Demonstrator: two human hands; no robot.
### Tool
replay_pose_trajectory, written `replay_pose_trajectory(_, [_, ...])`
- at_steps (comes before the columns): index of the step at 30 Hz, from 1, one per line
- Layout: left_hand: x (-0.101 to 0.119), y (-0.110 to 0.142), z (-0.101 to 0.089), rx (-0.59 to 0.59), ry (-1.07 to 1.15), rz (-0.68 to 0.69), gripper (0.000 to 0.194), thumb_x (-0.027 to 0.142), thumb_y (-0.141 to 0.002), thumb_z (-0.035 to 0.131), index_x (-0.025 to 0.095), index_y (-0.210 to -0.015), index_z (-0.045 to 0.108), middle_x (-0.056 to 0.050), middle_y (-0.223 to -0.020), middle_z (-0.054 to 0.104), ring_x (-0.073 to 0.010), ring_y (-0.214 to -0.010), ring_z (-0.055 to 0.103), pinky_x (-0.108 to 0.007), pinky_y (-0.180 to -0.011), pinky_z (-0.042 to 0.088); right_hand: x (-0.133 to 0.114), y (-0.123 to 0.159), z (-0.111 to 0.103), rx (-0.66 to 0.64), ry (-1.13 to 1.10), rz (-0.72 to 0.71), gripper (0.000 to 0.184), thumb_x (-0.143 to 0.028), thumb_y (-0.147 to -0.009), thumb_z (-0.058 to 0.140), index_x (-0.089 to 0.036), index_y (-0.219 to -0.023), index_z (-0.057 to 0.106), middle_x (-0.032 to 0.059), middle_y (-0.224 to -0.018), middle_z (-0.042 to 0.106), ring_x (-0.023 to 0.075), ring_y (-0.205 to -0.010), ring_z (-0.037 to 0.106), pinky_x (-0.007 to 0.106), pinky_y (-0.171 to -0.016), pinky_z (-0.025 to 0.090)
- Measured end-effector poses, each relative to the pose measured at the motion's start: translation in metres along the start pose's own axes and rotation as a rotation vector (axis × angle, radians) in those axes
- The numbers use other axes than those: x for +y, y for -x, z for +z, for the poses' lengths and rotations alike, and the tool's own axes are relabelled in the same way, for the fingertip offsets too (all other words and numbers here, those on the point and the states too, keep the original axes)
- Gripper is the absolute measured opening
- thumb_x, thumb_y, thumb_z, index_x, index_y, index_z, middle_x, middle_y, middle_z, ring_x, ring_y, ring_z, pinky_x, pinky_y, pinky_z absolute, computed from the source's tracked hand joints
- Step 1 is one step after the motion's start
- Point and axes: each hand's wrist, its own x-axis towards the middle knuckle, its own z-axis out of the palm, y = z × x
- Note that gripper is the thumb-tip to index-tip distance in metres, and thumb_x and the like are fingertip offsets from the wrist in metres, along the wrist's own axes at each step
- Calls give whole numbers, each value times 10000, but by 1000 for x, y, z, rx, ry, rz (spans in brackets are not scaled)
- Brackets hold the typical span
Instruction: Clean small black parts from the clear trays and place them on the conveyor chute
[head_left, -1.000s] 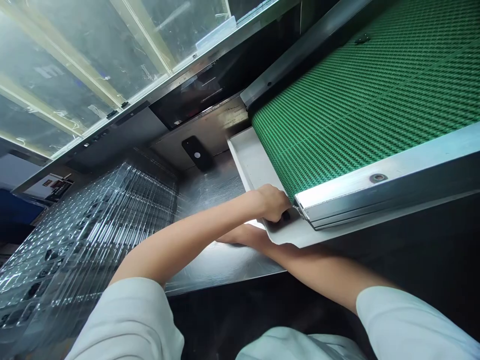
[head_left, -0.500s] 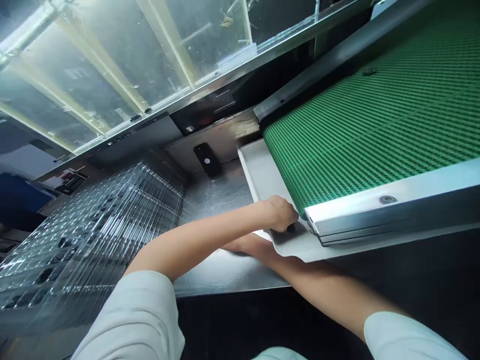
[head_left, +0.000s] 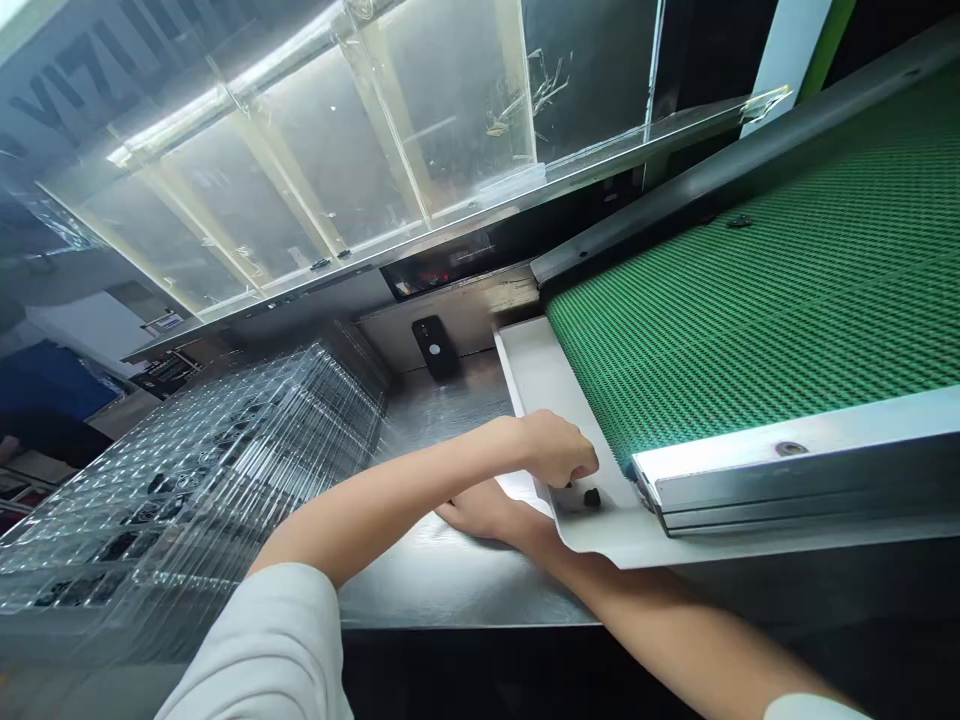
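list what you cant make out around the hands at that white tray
All from the head view:
- Left hand: its back hides the fingertips, so any hold is unseen.
- Right hand: the left forearm crosses above it, and whether it touches the tray is unclear.
- Small dark pieces on the white tray: too small to identify.
- Clear plastic blister trays: glare blurs the dark shapes inside.
- Green conveyor belt: cut off by the right edge.
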Motion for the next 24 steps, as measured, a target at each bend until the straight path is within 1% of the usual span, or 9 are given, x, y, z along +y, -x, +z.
replay_pose_trajectory(3, [-10,15,2,98,79,8,90,144,-796,594,233,-791,605,2,-792,695,-163,-646,545,-309,-563,310,8,-6,10,15,0,-75,181,-117,-903,622,-175,-742,565,-29,-758,559,136,-708,392,302,-645,232])
replay_pose_trajectory(5, [-15,23,6,166,86,7,67,174,-831,598,231,-803,578,7,-780,684,-157,-641,534,-306,-564,296,14,-9,17,12,-1,-96,244,-82,-868,629,-167,-680,500,-49,-684,493,124,-669,334,310,-635,193])
replay_pose_trajectory(7, [-17,28,11,242,33,4,59,186,-878,594,227,-838,579,-7,-813,700,-163,-684,568,-306,-586,310,17,-10,22,13,-3,-93,258,-81,-859,633,-166,-664,487,-53,-662,471,122,-652,314,315,-632,181])
replay_pose_trajectory(10, [-16,28,23,392,-86,5,59,195,-961,560,214,-915,591,-44,-888,730,-191,-814,633,-307,-643,345,20,-8,26,27,12,-70,199,-131,-897,623,-174,-714,559,-29,-707,530,138,-677,364,312,-645,212])
replay_pose_trajectory(12, [-16,24,30,464,-110,-4,75,237,-1011,523,212,-984,589,-45,-895,735,-195,-841,645,-308,-645,347,19,-6,27,42,37,-53,149,-173,-934,604,-176,-786,618,2,-770,583,161,-729,419,309,-676,259])
replay_pose_trajectory(16, [-19,16,40,476,-53,-84,183,337,-1061,443,231,-1129,576,-6,-849,734,-169,-717,622,-306,-590,295,16,-4,24,42,84,-24,94,-203,-945,588,-169,-892,659,42,-872,636,202,-835,493,317,-745,339])
replay_pose_trajectory(18, [-24,12,43,521,-5,-121,220,368,-1059,439,241,-1172,579,3,-818,728,-167,-705,623,-300,-596,293,15,-5,21,28,95,2,74,-207,-932,598,-170,-939,661,55,-940,649,218,-885,516,325,-774,367])
replay_pose_trajectory(21, [-31,6,53,714,120,-246,251,406,-1059,434,244,-1168,591,-2,-813,723,-173,-767,649,-292,-654,343,15,-9,18,-5,98,80,91,-188,-922,609,-182,-1005,645,70,-1009,645,232,-912,527,336,-779,383])
replay_pose_trajectory(24, [-37,-1,64,971,313,-508,217,407,-1050,470,236,-1075,602,-5,-838,716,-173,-827,649,-294,-733,392,14,-16,16,-51,100,144,97,-102,-904,589,-196,-912,611,61,-892,612,219,-814,489,345,-718,350])
